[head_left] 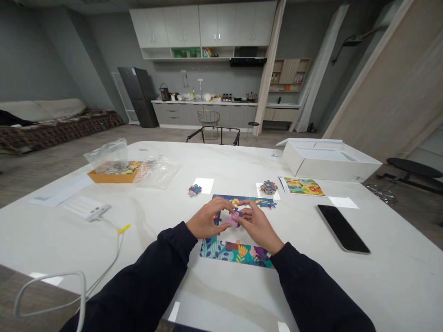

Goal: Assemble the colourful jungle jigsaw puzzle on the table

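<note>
Head view: at the near edge, two dark sleeves [138, 272] are being extended over the white surface [228, 161], and a pale cable [116, 253] with a yellow tag [123, 228] is being looped along the left. Beyond the sleeves, a puzzle border [228, 252] is being formed by joined pieces, its leafy lower strip lying nearest, with the white surface showing inside it. Above this border, a pink and purple puzzle piece [235, 217] is being pinched by the fingers of the right hand [261, 226]. The left hand [207, 219] is being held at the piece's left side, its thumb and index finger curving toward each other; whether they are gripping it cannot be told. To the right, a black phone [342, 229] is being left lying flat. Just past the border, a small pile of pieces [194, 190] and a larger pile [268, 186] are being kept apart. Farther back, loose pieces are being held in an orange tray [112, 178] beside clear plastic [161, 171], while a picture sheet [302, 186] is being backed by a white box [332, 167]. Beyond the surface, a dark fridge [140, 97] is standing.
</note>
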Demonstrator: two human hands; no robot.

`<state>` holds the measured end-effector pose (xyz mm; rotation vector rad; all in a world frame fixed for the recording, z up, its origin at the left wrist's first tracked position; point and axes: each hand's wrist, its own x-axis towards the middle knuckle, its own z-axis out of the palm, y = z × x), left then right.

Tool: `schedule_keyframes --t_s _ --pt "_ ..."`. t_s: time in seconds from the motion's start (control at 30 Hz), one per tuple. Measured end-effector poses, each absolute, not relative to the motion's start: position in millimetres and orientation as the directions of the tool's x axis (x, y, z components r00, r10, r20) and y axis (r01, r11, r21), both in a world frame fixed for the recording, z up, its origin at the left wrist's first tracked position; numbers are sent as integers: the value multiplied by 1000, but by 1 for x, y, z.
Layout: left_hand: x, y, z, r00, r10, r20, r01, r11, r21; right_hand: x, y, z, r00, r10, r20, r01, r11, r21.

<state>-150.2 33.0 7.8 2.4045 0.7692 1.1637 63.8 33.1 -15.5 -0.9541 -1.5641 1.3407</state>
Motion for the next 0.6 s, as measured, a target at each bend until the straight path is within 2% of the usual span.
schedule_keyframes --t_s 0.23,0.6 --pt "-159 36 7 573 593 566 324 -798 509 64 29 -10 -383 916 118 38 143 -989" --pt "-161 33 11 521 648 556 376 -759 531 68 34 -13 -305 942 136 89 171 -981"
